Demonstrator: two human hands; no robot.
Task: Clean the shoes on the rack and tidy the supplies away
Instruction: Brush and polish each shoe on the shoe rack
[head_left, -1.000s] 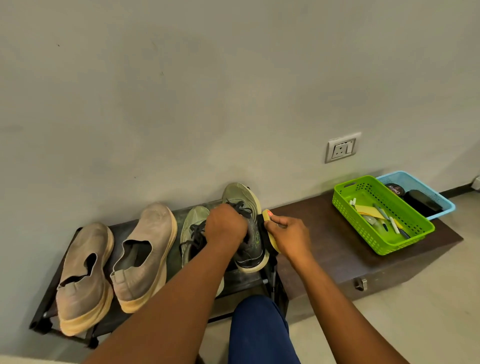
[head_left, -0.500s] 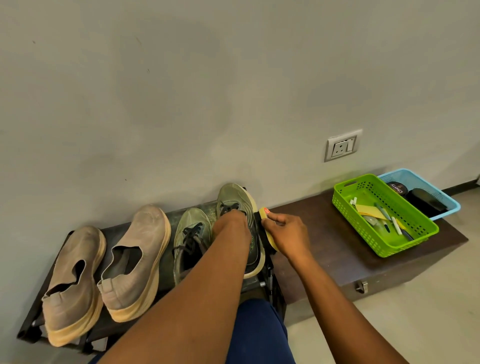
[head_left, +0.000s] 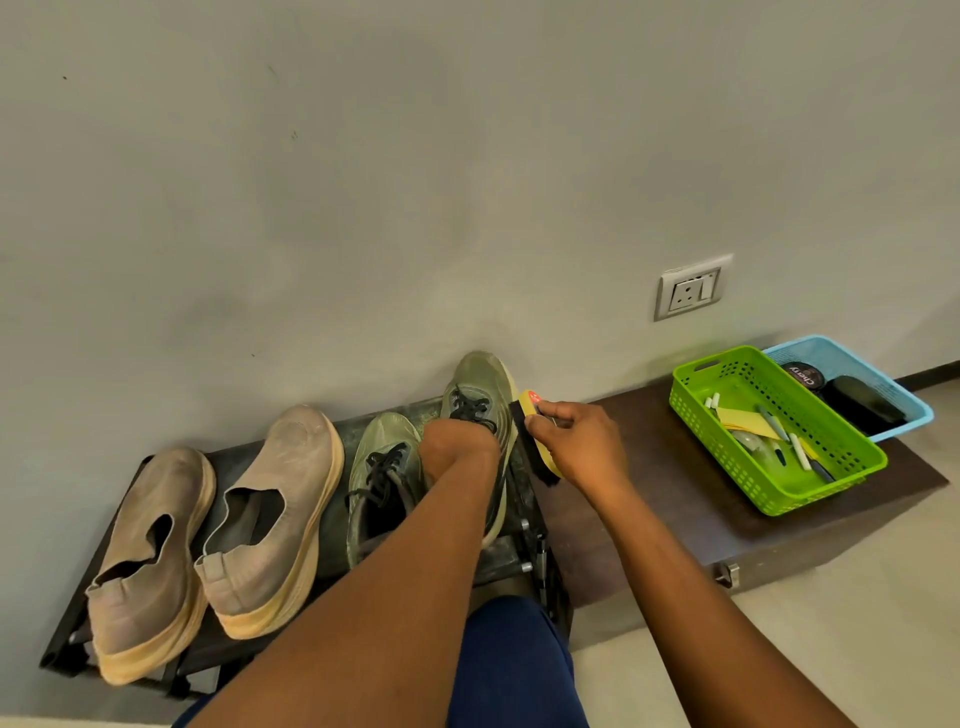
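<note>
On the black shoe rack stand two beige slip-on shoes at the left and two olive-green laced sneakers. My left hand is pushed into the right green sneaker and holds it, its toe toward the wall. The left green sneaker rests beside it. My right hand grips a yellow shoe brush with black bristles, pressed against the right side of the held sneaker.
A dark wooden bench extends right of the rack. On it sit a green basket with pens and yellow cloths and a blue basket with a polish tin and a black brush. A wall socket hangs above. My blue-clad knee is below.
The held sneaker has been lowered and turned flatter onto the rack, toe toward the wall. My right hand with the brush stays at its right side, shifted slightly.
</note>
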